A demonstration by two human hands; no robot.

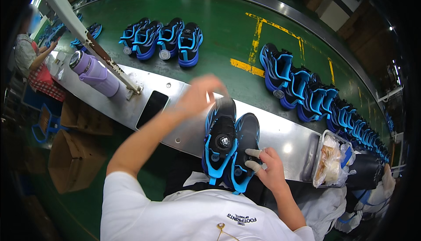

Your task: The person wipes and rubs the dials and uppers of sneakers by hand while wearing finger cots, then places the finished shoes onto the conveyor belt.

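Observation:
In front of me a pair of black and bright-blue sneakers lies over the inner edge of the metal ledge, toes pointing away. The left sneaker (220,129) has a shiny round dial on its tongue. My right hand (270,171), with pale covers on two fingers, grips the right sneaker (246,138) at its tongue and collar. Above the toe of the left sneaker, my left hand (201,94) is smeared by motion. Its fingers are bent, and whether anything is in them does not show.
A black phone (152,109) and a purple bottle (94,72) are on the ledge (289,147) at left, by a rusty post (90,44). A plastic tray of bags (331,160) sits at right. More sneakers (171,39) line the green belt (223,22). Another person (35,61) works at far left.

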